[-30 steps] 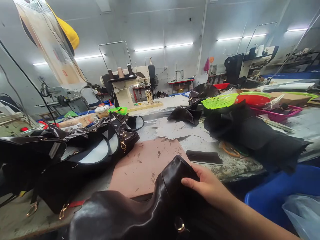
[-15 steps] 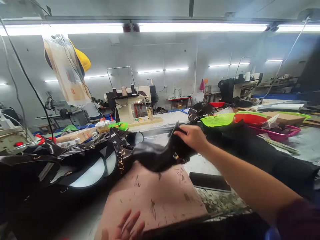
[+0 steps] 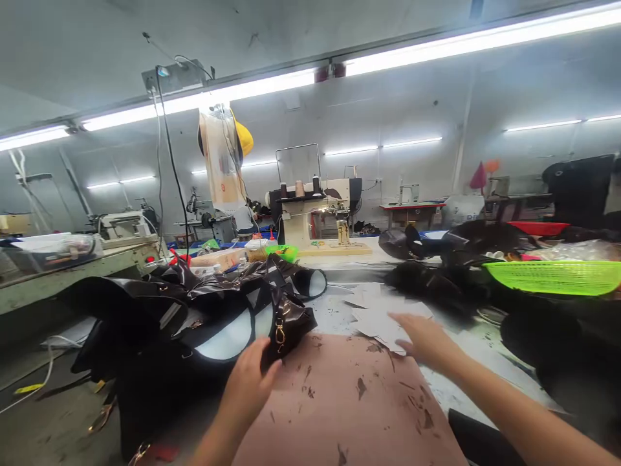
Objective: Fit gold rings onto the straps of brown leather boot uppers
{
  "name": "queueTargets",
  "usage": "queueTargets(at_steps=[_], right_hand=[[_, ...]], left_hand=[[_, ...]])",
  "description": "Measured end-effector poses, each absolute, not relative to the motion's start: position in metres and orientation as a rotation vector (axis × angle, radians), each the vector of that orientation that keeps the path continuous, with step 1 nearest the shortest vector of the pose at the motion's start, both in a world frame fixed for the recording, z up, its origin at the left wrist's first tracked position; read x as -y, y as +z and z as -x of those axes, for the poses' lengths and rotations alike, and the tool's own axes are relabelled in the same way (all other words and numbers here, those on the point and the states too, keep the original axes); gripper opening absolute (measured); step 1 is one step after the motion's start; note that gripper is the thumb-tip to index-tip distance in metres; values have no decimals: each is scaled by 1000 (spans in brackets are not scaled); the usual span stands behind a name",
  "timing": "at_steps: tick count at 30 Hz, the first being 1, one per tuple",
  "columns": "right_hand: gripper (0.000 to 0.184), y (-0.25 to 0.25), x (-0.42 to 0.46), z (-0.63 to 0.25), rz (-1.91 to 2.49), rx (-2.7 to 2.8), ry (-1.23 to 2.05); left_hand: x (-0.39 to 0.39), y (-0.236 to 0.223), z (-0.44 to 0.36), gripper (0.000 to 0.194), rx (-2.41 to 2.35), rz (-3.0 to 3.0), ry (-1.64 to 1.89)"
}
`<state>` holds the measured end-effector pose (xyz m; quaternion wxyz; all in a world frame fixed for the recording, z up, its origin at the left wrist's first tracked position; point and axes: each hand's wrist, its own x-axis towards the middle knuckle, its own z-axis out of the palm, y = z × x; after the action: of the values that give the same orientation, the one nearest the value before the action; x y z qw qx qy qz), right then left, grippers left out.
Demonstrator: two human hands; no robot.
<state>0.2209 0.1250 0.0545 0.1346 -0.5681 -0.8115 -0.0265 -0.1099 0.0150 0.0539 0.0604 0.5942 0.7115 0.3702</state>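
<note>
My left hand (image 3: 247, 378) reaches the near edge of a heap of dark leather bag pieces (image 3: 218, 304). Its thumb and fingers are apart beside a piece with a gold snap hook (image 3: 280, 331); whether they touch the leather I cannot tell. My right hand (image 3: 427, 340) is open and holds nothing, slightly blurred, with fingers stretched over white jagged-edged sheets (image 3: 381, 318). Between the hands lies a pinkish board (image 3: 339, 401) with dark scuffs. A blurred dark piece (image 3: 427, 291) rests beyond my right hand.
A sewing machine (image 3: 301, 220) with thread cones stands behind the worktable. Right of my hands are a lime-green basket (image 3: 557, 277) and more dark material (image 3: 543, 343). A dark strip (image 3: 480, 437) lies near the front right. Cables (image 3: 169, 155) hang at left.
My right hand has let go of the dark leather piece it held up. My left hand has risen from the bottom edge to the leather heap. The view has turned left.
</note>
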Motion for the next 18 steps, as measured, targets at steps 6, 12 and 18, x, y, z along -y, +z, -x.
queueTargets(at_steps=[6, 12, 18], right_hand=[[54, 15, -73, -200, 1256, 2667, 313], [57, 12, -61, -210, 1286, 2760, 310], [36, 31, -51, -198, 1068, 2467, 270]], left_hand=[[-94, 95, 151, 70, -2609, -1533, 1213], [-120, 123, 184, 67, -2631, -1365, 1348], [-91, 106, 117, 48, -2335, -2011, 1482]])
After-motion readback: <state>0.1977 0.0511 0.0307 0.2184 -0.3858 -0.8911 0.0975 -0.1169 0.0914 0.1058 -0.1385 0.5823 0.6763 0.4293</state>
